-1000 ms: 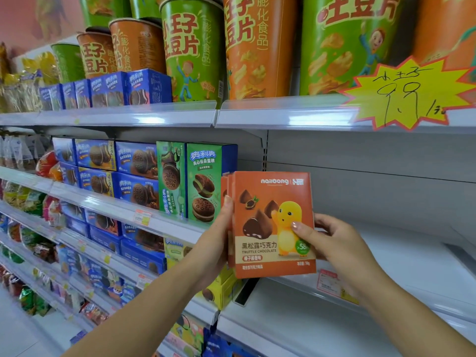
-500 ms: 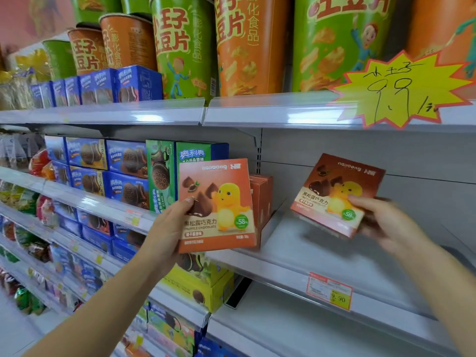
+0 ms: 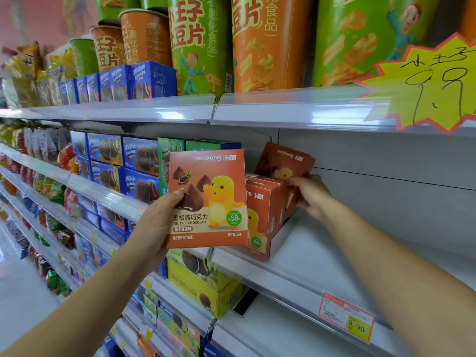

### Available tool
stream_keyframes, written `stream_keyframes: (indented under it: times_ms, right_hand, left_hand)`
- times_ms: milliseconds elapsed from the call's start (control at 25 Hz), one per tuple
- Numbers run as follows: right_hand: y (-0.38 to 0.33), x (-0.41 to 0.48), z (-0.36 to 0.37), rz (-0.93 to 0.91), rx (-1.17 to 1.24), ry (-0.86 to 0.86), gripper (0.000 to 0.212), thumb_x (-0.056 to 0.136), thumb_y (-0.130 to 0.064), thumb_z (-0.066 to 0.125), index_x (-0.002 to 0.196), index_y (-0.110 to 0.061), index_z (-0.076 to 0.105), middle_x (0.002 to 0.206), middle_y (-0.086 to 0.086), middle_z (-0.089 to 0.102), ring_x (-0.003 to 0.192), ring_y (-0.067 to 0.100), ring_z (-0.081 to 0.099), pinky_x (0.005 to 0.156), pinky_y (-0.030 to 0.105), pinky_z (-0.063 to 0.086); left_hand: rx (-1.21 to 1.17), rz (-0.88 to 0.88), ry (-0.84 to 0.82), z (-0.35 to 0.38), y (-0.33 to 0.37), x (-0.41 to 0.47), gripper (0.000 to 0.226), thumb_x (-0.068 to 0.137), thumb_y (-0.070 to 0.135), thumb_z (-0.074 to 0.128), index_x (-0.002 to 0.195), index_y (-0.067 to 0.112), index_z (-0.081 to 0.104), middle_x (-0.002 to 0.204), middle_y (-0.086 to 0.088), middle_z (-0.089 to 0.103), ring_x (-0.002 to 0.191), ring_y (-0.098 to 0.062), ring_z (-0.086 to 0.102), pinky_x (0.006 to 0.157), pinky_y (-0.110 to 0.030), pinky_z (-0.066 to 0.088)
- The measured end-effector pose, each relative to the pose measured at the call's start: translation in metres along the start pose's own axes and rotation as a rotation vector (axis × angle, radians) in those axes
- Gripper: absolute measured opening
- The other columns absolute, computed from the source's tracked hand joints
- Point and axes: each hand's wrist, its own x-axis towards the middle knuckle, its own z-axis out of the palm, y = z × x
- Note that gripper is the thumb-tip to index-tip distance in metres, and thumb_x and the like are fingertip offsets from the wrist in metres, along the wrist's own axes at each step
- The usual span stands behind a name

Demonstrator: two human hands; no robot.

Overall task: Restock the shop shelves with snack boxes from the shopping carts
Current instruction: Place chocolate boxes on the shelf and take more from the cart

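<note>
Two grips: both at the shelf [image 3: 309, 249].
Left grip [image 3: 157, 228]: clamped on front box [image 3: 208, 199], upright.
Right grip [image 3: 311, 195]: clamped on rear box [image 3: 283, 161], tilted above shelved boxes [image 3: 266, 202].

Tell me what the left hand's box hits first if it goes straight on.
Likely the green boxes directly behind the box that the left hand holds, or the orange row beside them; depth is unclear.

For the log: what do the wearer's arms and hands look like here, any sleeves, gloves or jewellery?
Both forearms are bare to the frame edge, with no sleeves showing. The left hand and right hand wear no gloves, and no watch, bracelet or ring is visible.
</note>
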Motion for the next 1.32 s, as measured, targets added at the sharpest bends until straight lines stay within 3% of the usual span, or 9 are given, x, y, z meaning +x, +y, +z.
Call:
stream_keyframes:
  times_ms: [120, 280, 440, 600, 800, 1000, 1080, 1200, 1320]
  right_hand:
    - [0.006, 0.002, -0.001, -0.022, -0.159, -0.182, 0.053, 0.08, -0.026, 0.073, 0.127, -0.01, 0.054, 0.103, 0.01, 0.073, 0.089, 0.023, 0.073, 0.07, 0.035, 0.059]
    - [0.008, 0.004, -0.003, -0.034, -0.261, -0.329, 0.011, 0.091, -0.019, 0.06, 0.1, -0.013, 0.063, 0.09, 0.012, 0.072, 0.086, 0.029, 0.069, 0.071, 0.037, 0.056]
    - [0.021, 0.003, -0.009, -0.03, -0.365, -0.333, 0.026, 0.089, -0.013, 0.059, 0.114, -0.017, 0.054, 0.104, 0.014, 0.07, 0.097, 0.03, 0.068, 0.092, 0.039, 0.053]
    - [0.014, 0.005, -0.021, -0.02, -0.519, -0.495, 0.079, 0.07, -0.004, 0.066, 0.141, -0.024, 0.038, 0.118, 0.011, 0.066, 0.106, 0.025, 0.065, 0.09, 0.033, 0.051]
    - [0.004, -0.005, -0.021, -0.049, -0.86, -0.457, 0.059, 0.085, 0.013, 0.056, 0.136, -0.014, 0.045, 0.11, 0.014, 0.066, 0.101, 0.027, 0.062, 0.084, 0.027, 0.051]
    - [-0.031, 0.003, -0.01, -0.08, -0.261, -0.341, 0.047, 0.096, -0.036, 0.052, 0.141, -0.041, 0.04, 0.12, 0.006, 0.066, 0.104, 0.032, 0.067, 0.093, 0.047, 0.053]
    - [-0.042, 0.0, 0.006, -0.091, -0.393, -0.364, 0.054, 0.092, -0.055, 0.054, 0.14, -0.036, 0.041, 0.122, 0.002, 0.063, 0.1, 0.031, 0.067, 0.083, 0.043, 0.057]
    - [-0.041, -0.002, 0.023, -0.136, -0.517, -0.236, 0.049, 0.091, -0.042, 0.062, 0.134, -0.024, 0.047, 0.113, 0.002, 0.064, 0.089, 0.022, 0.066, 0.071, 0.037, 0.057]
    - [-0.032, 0.003, 0.013, -0.137, -0.327, -0.197, 0.035, 0.094, -0.03, 0.061, 0.125, -0.014, 0.055, 0.108, 0.01, 0.069, 0.091, 0.026, 0.069, 0.08, 0.048, 0.058]
  left_hand:
    - [0.001, -0.005, -0.003, -0.001, 0.002, 0.001, 0.023, 0.097, 0.03, 0.05, 0.094, 0.01, 0.061, 0.071, -0.01, 0.073, 0.053, -0.02, 0.069, 0.042, -0.022, 0.052]
    - [-0.006, -0.001, -0.006, 0.004, 0.004, 0.003, 0.024, 0.098, 0.03, 0.049, 0.095, 0.01, 0.062, 0.07, -0.01, 0.073, 0.051, -0.019, 0.068, 0.037, -0.02, 0.046]
    - [-0.002, -0.004, -0.013, 0.003, 0.003, 0.008, 0.025, 0.097, 0.031, 0.051, 0.096, 0.01, 0.064, 0.076, -0.012, 0.074, 0.058, -0.021, 0.071, 0.044, -0.022, 0.053]
    - [-0.012, -0.013, -0.034, 0.006, 0.0, 0.008, 0.031, 0.096, 0.033, 0.052, 0.107, 0.006, 0.063, 0.08, -0.012, 0.075, 0.062, -0.021, 0.072, 0.048, -0.024, 0.055]
    - [-0.033, -0.026, -0.053, 0.005, -0.003, 0.008, 0.036, 0.09, 0.036, 0.056, 0.112, 0.007, 0.063, 0.083, -0.011, 0.075, 0.064, -0.021, 0.072, 0.049, -0.026, 0.056]
    - [-0.023, -0.038, -0.031, -0.001, -0.003, 0.008, 0.035, 0.087, 0.037, 0.058, 0.108, 0.009, 0.064, 0.084, -0.013, 0.075, 0.067, -0.024, 0.072, 0.053, -0.029, 0.056]
    - [-0.026, -0.034, -0.008, -0.002, 0.0, 0.008, 0.029, 0.092, 0.034, 0.056, 0.104, 0.009, 0.064, 0.081, -0.011, 0.075, 0.063, -0.022, 0.072, 0.048, -0.026, 0.055]
    - [-0.027, -0.035, 0.009, -0.002, 0.002, 0.006, 0.025, 0.096, 0.032, 0.052, 0.097, 0.01, 0.063, 0.076, -0.01, 0.074, 0.057, -0.02, 0.07, 0.041, -0.023, 0.05]
    - [-0.013, -0.037, -0.01, -0.004, 0.002, 0.006, 0.027, 0.095, 0.033, 0.053, 0.102, 0.009, 0.063, 0.081, -0.012, 0.074, 0.06, -0.021, 0.071, 0.042, -0.025, 0.052]
